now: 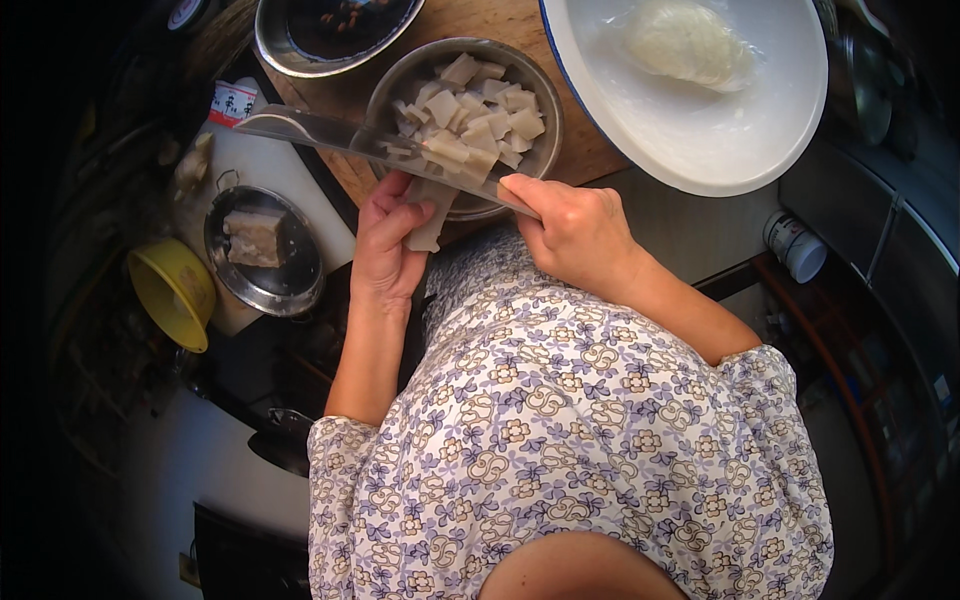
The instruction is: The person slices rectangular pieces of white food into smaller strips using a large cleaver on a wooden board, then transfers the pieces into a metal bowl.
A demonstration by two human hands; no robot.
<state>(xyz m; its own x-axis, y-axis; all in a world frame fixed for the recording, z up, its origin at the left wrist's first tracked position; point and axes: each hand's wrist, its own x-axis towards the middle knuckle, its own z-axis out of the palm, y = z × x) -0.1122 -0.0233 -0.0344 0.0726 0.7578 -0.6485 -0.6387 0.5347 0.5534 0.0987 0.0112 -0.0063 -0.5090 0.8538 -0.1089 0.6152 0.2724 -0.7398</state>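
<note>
My right hand [574, 225] grips the near end of a long kitchen knife [330, 135], whose blade points away to the left. Between the thumb and fingers of my left hand [390, 236] is a pale, greyish slab of jelly-like food [429, 225]. The blade passes over the slab's far end and over the near part of a metal bowl [553, 154]. Inside that bowl lies a heap of cut pale pieces [484, 112] of similar food. Whether the edge touches the slab cannot be made out.
A wooden board [487, 21] carries the bowl and another metal bowl [262, 37] of dark liquid. To the right is a white enamel basin [675, 142] with a wrapped pale lump [686, 45]. A greyish block [255, 236] sits on a metal plate [300, 277] beside a yellow bowl [169, 289].
</note>
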